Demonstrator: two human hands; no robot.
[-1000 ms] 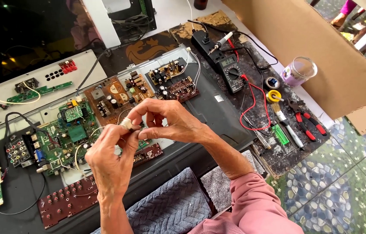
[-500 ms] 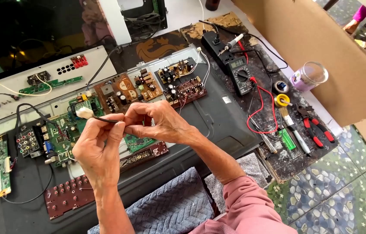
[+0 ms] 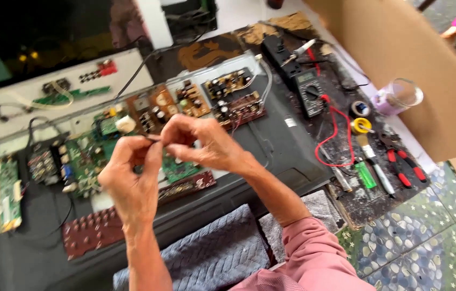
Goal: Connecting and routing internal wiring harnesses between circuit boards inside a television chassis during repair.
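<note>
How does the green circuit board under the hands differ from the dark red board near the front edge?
The green circuit board carries tall parts and connectors; the dark red board looks flat, with rows of small dots. Green sits farther back, red nearest the person. Both lie flat on the dark panel.

Both hands are raised and meet in mid-frame, fingertips close together. The left hand (image 3: pixel 131 180) rises from a bare forearm at the lower edge, back toward the camera, thumb and forefinger pinched. The right hand (image 3: pixel 203 145) reaches in from the right, fingers curled and pinched toward the left fingertips; its forearm runs down to a rolled pink sleeve (image 3: pixel 314 258).
</note>
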